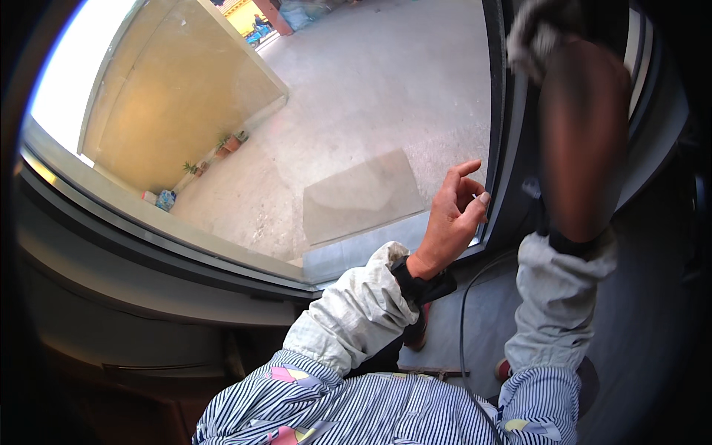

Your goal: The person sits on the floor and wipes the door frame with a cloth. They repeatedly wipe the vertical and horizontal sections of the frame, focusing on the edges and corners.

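Before me stands a large glass window pane (356, 128) in a dark frame (500, 133). My left hand (453, 214) is beside the frame's inner edge with its fingers loosely curled and apart, and I see nothing held in it. My right hand (584, 128) is raised at the upper right, blurred, over the dark frame. A crumpled grey-white cloth (534, 44) is at its fingers, gripped by the hand. Dark bands circle both wrists, above pale gathered sleeves. Whether either hand touches the glass or frame cannot be told.
A black cable (463, 328) hangs by my body above the grey floor (445, 334). A dark ledge (167, 300) curves along the lower left. Through the glass show a yellow wall (183, 83), potted plants (231, 143), concrete ground and a distant person by a blue vehicle.
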Tool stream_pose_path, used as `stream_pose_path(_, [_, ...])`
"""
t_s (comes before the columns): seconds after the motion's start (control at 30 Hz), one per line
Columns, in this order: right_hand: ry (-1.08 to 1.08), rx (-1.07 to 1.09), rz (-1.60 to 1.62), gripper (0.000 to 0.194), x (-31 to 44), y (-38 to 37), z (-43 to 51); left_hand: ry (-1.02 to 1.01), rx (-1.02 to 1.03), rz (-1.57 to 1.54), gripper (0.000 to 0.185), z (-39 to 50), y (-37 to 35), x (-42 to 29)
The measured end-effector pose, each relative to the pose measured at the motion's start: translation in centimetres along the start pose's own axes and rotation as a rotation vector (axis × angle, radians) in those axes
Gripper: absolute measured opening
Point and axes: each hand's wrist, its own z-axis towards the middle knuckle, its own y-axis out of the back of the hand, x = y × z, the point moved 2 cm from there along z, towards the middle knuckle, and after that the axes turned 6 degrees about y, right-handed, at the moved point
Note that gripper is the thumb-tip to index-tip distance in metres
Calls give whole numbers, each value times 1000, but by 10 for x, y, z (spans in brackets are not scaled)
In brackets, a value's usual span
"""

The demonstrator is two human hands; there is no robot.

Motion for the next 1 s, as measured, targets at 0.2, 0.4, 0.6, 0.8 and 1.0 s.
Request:
stream_pose_path(0.2, [-251, 50, 81, 47, 44, -5, -107, -24, -48, -74, 45, -1, 0, -2])
stream_pose_path(0.4, [-33, 42, -38, 49, 27, -6, -36, -44, -63, -93, 41, 0, 1, -2])
stream_pose_path(0.6, [162, 21, -256, 39, -8, -3, 3, -49, -95, -114, 32, 4, 4, 6])
stream_pose_path(0.8, [-165, 117, -35, 41, 28, -8, -145, -69, -90, -156, 22, 3, 5, 4])
stream_pose_path(1.0, [-408, 150, 113, 40, 20, -6, -202, -80, -66, -154, 24, 3, 3, -3])
